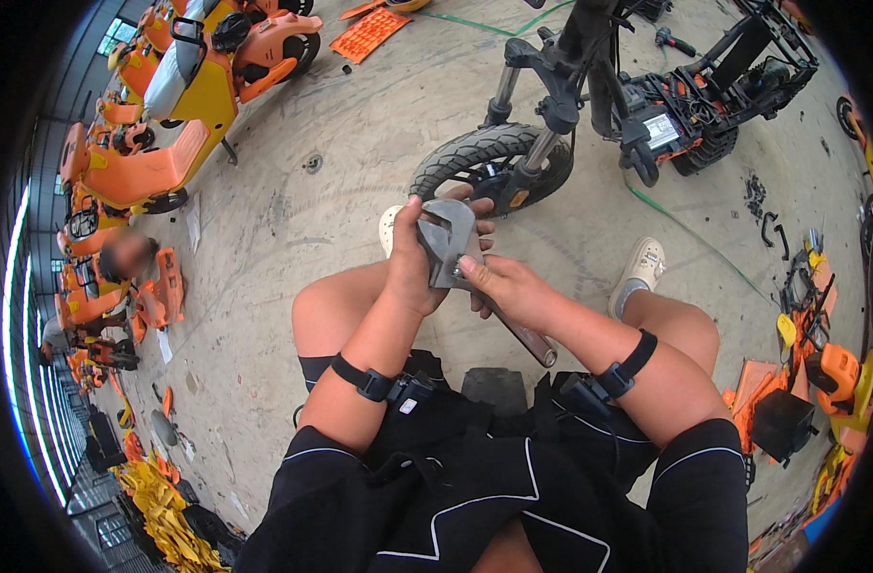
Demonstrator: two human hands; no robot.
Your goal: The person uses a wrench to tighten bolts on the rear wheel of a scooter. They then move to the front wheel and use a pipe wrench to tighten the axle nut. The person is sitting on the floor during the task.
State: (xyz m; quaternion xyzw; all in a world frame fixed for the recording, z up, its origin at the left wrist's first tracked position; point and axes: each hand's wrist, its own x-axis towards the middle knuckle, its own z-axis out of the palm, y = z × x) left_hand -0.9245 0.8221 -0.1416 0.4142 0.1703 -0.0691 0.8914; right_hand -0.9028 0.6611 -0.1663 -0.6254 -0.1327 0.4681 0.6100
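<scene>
Between my hands is a large grey adjustable wrench (448,239), its head turned up and away from me and its handle slanting down to the right. My left hand (415,263) is closed around the head, with the thumb along the jaw's left side and fingertips showing behind it. My right hand (509,287) grips just below the head, its thumb pressed near the adjusting screw. Just beyond the wrench stands the front wheel (453,156) of a stripped scooter, with its black fork (558,110) above; the wrench overlaps the near floor by the tyre.
The scooter's bare frame (723,81) with exposed wiring reaches back right. Orange and yellow scooters (183,143) line the left, where another person (129,256) is low among them. Loose parts and a black box (785,425) lie at right. A green strap (680,224) crosses the concrete floor.
</scene>
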